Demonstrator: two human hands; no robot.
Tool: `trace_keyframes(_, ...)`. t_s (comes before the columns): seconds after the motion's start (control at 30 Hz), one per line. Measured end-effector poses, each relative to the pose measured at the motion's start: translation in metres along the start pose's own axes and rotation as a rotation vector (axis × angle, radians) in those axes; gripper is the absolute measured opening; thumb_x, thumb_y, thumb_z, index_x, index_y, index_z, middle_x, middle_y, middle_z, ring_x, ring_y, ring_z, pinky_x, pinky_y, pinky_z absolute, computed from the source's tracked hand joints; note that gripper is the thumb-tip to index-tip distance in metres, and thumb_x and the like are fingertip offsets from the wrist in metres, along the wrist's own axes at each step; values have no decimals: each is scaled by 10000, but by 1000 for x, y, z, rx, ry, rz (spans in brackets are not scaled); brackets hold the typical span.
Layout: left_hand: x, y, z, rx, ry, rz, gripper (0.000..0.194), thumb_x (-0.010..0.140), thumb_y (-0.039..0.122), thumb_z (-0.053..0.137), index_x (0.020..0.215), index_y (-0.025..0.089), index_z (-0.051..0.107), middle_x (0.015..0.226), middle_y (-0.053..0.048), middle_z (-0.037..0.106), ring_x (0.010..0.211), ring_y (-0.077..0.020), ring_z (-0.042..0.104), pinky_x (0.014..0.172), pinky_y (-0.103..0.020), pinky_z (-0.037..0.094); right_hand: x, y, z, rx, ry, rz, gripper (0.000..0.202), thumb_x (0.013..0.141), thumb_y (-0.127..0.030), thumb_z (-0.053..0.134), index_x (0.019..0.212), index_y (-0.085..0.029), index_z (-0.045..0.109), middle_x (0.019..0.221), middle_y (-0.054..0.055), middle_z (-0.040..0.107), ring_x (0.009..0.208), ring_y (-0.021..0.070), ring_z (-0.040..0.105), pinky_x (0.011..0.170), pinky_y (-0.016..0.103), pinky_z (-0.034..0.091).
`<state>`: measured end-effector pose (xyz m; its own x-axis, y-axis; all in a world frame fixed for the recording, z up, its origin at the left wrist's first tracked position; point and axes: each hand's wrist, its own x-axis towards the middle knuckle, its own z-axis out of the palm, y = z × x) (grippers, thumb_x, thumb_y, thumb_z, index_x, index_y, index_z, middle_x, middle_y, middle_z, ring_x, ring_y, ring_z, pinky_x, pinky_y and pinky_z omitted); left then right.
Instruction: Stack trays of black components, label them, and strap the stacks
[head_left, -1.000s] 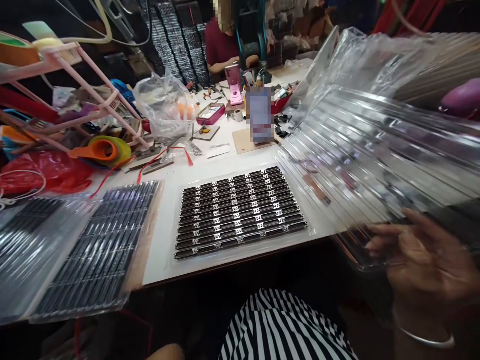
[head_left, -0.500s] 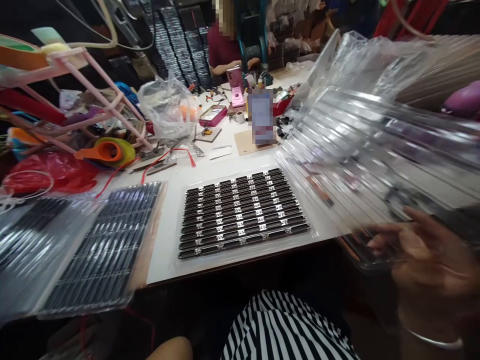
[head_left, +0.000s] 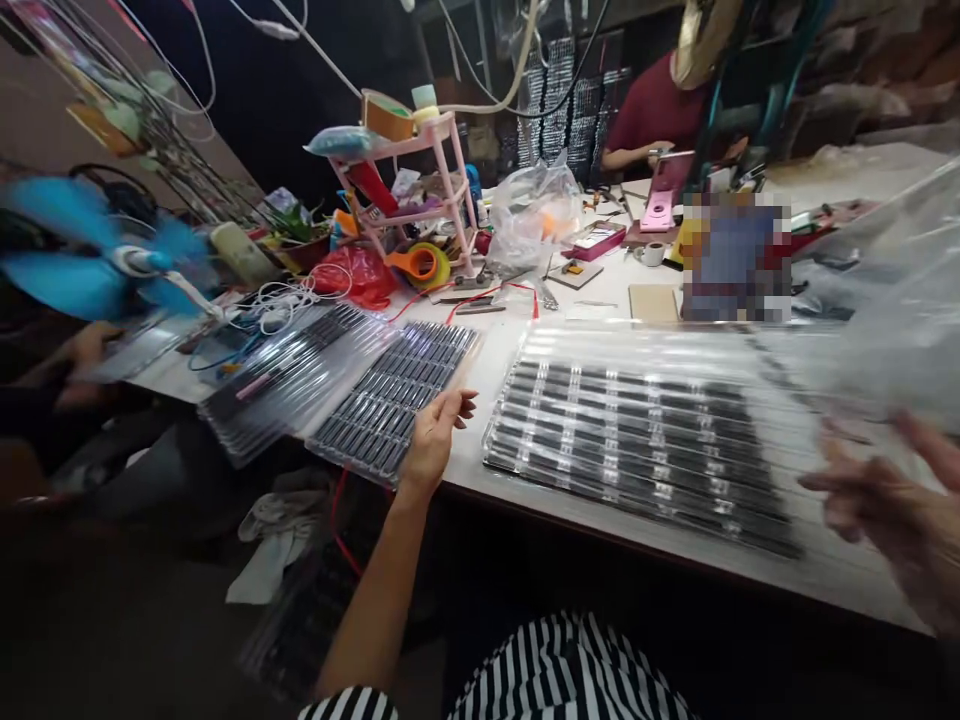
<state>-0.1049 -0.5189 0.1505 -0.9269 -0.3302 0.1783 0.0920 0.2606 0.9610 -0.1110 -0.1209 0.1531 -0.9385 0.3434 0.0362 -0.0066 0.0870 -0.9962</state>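
Observation:
A clear ridged plastic tray (head_left: 645,345) lies over rows of black strips (head_left: 615,430) with pale silvery pieces between them, on the white table in front of me. My right hand (head_left: 885,490), blurred, is at the right of this tray with its fingers spread; whether it touches the plastic I cannot tell. To the left, my left hand (head_left: 437,435) hovers by the right edge of a filled tray of dark strips (head_left: 397,390). Its fingers are curled together, and nothing shows in them.
More clear trays (head_left: 300,370) lie farther left, near a spinning blue fan (head_left: 135,260). A pink rack (head_left: 442,165), a plastic bag (head_left: 536,210), a pink phone (head_left: 664,190) and a cup (head_left: 652,254) stand behind. Clear plastic (head_left: 900,290) rises at right. A co-worker (head_left: 649,110) sits opposite.
The view has turned left. The clear ridged tray, raised at right before, now lies over the black strips. My left hand has come into view; my right hand's fingers are spread.

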Motion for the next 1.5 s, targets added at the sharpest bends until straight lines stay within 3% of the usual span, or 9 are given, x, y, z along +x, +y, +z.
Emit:
trace_keyframes(0.2,6,-20,10,287,-215,131,369,873,374,484,1140,153,612,1213,-109,580,1147,-200,530,973,-341,433,16,7,17,-95,-186,239,1018,475,-549,781,1363,-197,428,594,40,639,413,210,534,328,311,416)
trace_keyframes(0.33,6,-19,18,470,-318,211,398,903,327,436,1249,163,546,1389,-105,454,1294,-193,415,1108,-362,319,30,19,9,-623,-190,-70,677,698,-645,549,1180,-172,599,551,11,571,461,209,535,418,342,433)
trace_keyframes(0.5,5,-28,23,666,-386,282,476,936,340,346,1356,131,427,1448,-122,390,1340,-201,359,1123,-399,306,36,34,14,-1093,-116,-496,435,904,-403,364,1178,-161,599,1084,121,617,852,243,635,690,363,528)
trace_keyframes(0.73,4,-48,33,899,-297,395,582,921,447,340,1366,80,414,1455,-168,351,1316,-294,386,1074,-503,357,43,35,42,-1545,-262,-822,428,786,23,300,1110,-4,578,1118,231,605,903,285,611,750,413,524)
trace_keyframes(0.87,6,-41,27,829,-318,357,541,929,400,339,1389,121,392,1457,-125,361,1329,-247,369,1085,-445,362,50,34,35,-1377,-311,-774,439,811,2,289,1169,16,543,1199,240,567,1031,277,595,847,398,526)
trace_keyframes(1.13,-34,-12,-40,751,-768,410,655,830,41,290,1427,311,302,1493,4,293,1360,-172,308,1119,-423,300,8,53,-48,-974,-639,-848,720,790,-98,373,1474,-229,188,1512,70,255,1302,244,403,954,421,507)
trace_keyframes(1.23,-57,-28,-43,819,-670,446,613,868,85,356,1433,312,285,1495,-26,296,1384,-197,259,1126,-471,267,-18,59,-66,-977,-660,-873,754,771,-186,423,1479,-275,179,1482,59,319,1265,289,445,869,473,545)
trace_keyframes(1.37,-67,-55,-37,765,-405,593,454,928,178,382,1368,289,401,1419,-72,435,1327,-191,381,1103,-442,279,-37,70,-63,-968,-478,-805,703,798,-242,432,1450,-382,208,1428,64,410,1203,337,494,846,574,489)
trace_keyframes(1.5,-49,-40,-34,615,-401,582,333,931,264,408,1245,243,519,1307,-83,559,1261,-207,467,1069,-434,316,-24,62,-40,-730,-348,-664,376,882,-338,335,1201,-415,518,1255,15,583,1178,307,519,938,566,406)
